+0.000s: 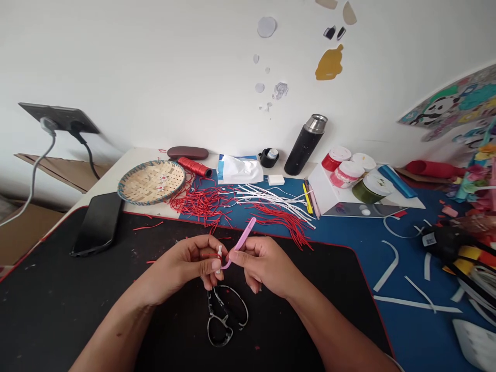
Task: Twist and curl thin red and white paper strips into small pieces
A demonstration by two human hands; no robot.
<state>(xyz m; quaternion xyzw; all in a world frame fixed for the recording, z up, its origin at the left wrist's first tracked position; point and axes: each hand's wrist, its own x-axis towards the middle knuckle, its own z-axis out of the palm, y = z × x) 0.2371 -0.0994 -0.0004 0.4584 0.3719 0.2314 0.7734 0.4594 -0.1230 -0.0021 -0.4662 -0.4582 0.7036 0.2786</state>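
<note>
My left hand [194, 263] is closed in a pinch on a small red and white paper strip piece [219, 254] above the black mat [77, 310]. My right hand [263, 263] is closed on a pink tool [243, 240], whose tip meets the strip between my hands. A pair of black-handled scissors [225, 315] lies on the mat just below both hands. Piles of red paper strips [201, 199] and white paper strips [275, 199] lie beyond my hands.
A woven basket [152, 181], a phone [98, 222], a red thread spool [195, 167], a tissue pack [238, 169] and a black flask [304, 144] stand at the back. Paint jars [351, 170] sit on a white box. Craft clutter fills the right side.
</note>
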